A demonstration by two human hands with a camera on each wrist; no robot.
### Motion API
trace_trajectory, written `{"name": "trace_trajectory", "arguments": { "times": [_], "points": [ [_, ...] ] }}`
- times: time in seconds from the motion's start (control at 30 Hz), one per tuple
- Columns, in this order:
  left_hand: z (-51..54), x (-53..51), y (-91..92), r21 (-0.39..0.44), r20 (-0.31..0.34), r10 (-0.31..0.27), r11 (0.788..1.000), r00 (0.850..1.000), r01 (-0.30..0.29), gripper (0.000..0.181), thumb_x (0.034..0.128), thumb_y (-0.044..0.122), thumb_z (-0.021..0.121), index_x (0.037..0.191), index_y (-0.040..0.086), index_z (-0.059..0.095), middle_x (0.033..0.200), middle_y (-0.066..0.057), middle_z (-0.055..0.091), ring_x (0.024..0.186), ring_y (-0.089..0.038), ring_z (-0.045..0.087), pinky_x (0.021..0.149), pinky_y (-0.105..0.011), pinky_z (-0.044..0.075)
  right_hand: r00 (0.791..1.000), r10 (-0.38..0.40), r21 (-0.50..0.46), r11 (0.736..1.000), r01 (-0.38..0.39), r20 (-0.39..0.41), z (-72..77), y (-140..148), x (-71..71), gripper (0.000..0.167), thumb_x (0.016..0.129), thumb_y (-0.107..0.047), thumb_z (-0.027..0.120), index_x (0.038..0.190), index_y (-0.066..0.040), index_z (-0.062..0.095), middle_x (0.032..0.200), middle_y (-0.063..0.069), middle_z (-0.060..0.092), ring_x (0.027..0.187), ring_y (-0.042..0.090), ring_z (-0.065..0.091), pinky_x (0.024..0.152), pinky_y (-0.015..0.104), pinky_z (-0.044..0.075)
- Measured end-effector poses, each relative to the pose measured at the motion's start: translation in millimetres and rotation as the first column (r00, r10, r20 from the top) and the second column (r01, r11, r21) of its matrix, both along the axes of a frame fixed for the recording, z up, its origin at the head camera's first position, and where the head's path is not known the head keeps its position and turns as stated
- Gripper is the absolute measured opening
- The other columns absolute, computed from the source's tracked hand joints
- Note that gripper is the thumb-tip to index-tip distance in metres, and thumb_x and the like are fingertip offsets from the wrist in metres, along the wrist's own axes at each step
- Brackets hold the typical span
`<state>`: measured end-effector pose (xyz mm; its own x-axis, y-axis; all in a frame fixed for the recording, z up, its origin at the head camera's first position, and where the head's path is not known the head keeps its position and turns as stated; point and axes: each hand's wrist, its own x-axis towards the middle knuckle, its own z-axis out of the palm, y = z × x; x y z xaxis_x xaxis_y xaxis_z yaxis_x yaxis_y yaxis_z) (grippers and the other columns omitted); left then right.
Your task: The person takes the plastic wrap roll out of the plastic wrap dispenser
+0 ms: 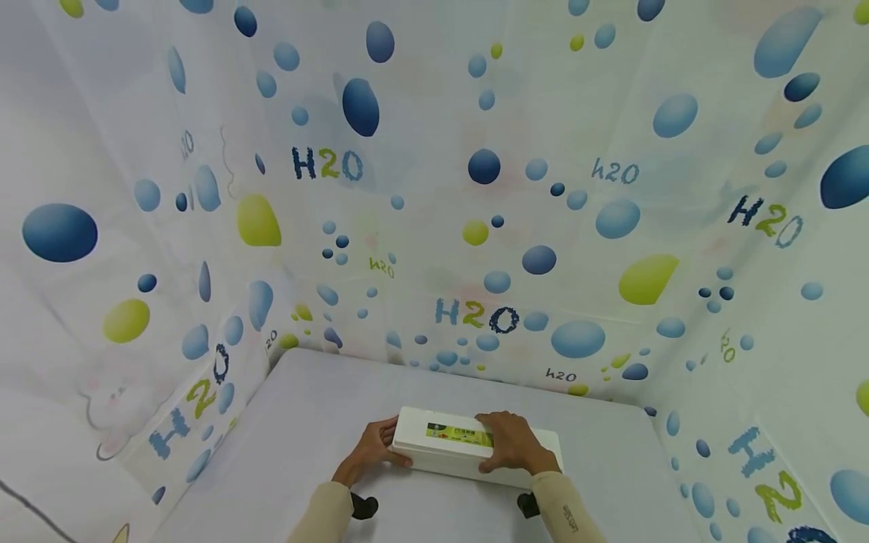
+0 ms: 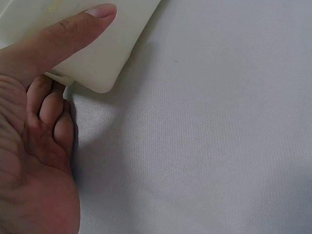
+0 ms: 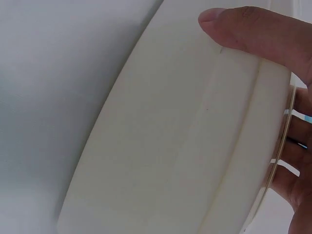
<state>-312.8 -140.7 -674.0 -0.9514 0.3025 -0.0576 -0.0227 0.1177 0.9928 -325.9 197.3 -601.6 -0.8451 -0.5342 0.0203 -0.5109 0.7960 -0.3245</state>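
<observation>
A long white box (image 1: 441, 458) with a green and yellow printed label (image 1: 444, 432) lies on the white-covered table in the head view. My left hand (image 1: 370, 451) grips its left end; in the left wrist view the thumb (image 2: 73, 36) lies along the box's side and the other fingers (image 2: 51, 109) curl at its end. Across the top, right of the label's middle, my right hand (image 1: 512, 443) holds the box. Its thumb (image 3: 243, 27) presses the front face in the right wrist view, with the fingers (image 3: 292, 141) over the lid's far side, partly hidden.
White cloth (image 1: 326, 392) covers the tabletop around the box. Behind and to both sides hang white sheets (image 1: 421, 188) printed with blue and green drops and H2O lettering. A dark cable (image 1: 34, 509) runs at the lower left.
</observation>
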Motion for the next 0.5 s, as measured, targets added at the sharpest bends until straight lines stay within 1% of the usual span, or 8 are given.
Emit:
{"name": "trace_trajectory", "arguments": {
  "times": [0.07, 0.13, 0.27, 0.3, 0.4, 0.5],
  "points": [
    [0.6, 0.1, 1.1, -0.004, -0.008, 0.002, 1.0, 1.0, -0.002, 0.11, 0.0699, -0.009, 0.098, 0.161, -0.015, 0.036, 0.161, -0.034, 0.05, 0.148, -0.051, 0.055, 0.123, -0.048, 0.053, 1.0, -0.001, 0.008, 1.0, 0.001, 0.0, 2.0, 0, -0.6, 0.092, 0.065, -0.042, 0.101, 0.144, -0.006, 0.07, 0.131, 0.009, 0.079, 0.115, 0.033, 0.074, 0.098, 0.06, 0.064],
    [0.6, 0.3, 2.1, -0.001, -0.001, 0.006, 1.0, 1.0, -0.006, 0.111, 0.0696, -0.01, 0.098, 0.161, -0.015, 0.036, 0.161, -0.035, 0.05, 0.148, -0.052, 0.055, 0.123, -0.049, 0.053, 1.0, -0.012, 0.007, 1.0, 0.012, 0.018, 5.0, 0, -0.5, 0.093, 0.064, -0.041, 0.102, 0.144, -0.006, 0.07, 0.13, 0.01, 0.079, 0.115, 0.033, 0.074, 0.099, 0.061, 0.063],
    [-1.0, 0.3, 2.9, -0.016, 0.004, 0.007, 1.0, 1.0, -0.006, 0.111, 0.0694, -0.01, 0.098, 0.161, -0.015, 0.036, 0.163, -0.034, 0.047, 0.151, -0.052, 0.052, 0.125, -0.05, 0.05, 0.999, -0.026, 0.012, 1.0, 0.025, 0.038, 12.7, 1, 0.4, 0.093, 0.063, -0.04, 0.103, 0.143, -0.005, 0.071, 0.127, 0.011, 0.08, 0.111, 0.032, 0.073, 0.098, 0.061, 0.062],
    [-1.6, 0.1, 2.7, -0.013, 0.013, 0.005, 1.0, 1.0, -0.005, 0.112, 0.0696, -0.01, 0.098, 0.162, -0.014, 0.035, 0.164, -0.033, 0.046, 0.152, -0.051, 0.05, 0.126, -0.05, 0.049, 0.999, -0.03, 0.023, 0.999, 0.029, 0.037, 14.4, 1, 0.7, 0.094, 0.063, -0.04, 0.103, 0.144, -0.005, 0.071, 0.126, 0.01, 0.08, 0.11, 0.032, 0.073, 0.098, 0.061, 0.062],
    [-2.7, -1.0, 1.7, -0.02, 0.009, 0.001, 1.0, 1.0, -0.001, 0.112, 0.0701, -0.009, 0.098, 0.162, -0.013, 0.035, 0.165, -0.032, 0.044, 0.153, -0.051, 0.048, 0.127, -0.05, 0.047, 0.999, -0.033, 0.034, 0.999, 0.032, 0.024, 18.2, 2, 0.4, 0.094, 0.062, -0.04, 0.104, 0.142, -0.005, 0.071, 0.124, 0.011, 0.08, 0.107, 0.031, 0.073, 0.096, 0.061, 0.063],
    [-2.7, -2.2, 0.3, -0.016, 0.01, -0.003, 1.0, 1.0, 0.003, 0.111, 0.0713, -0.008, 0.098, 0.163, -0.012, 0.035, 0.166, -0.031, 0.043, 0.154, -0.05, 0.047, 0.127, -0.048, 0.048, 0.999, -0.036, 0.046, 0.998, 0.036, 0.0, 19.6, 5, -0.8, 0.093, 0.061, -0.041, 0.104, 0.141, -0.005, 0.072, 0.124, 0.013, 0.08, 0.107, 0.032, 0.073, 0.094, 0.06, 0.064]
  ]
}}
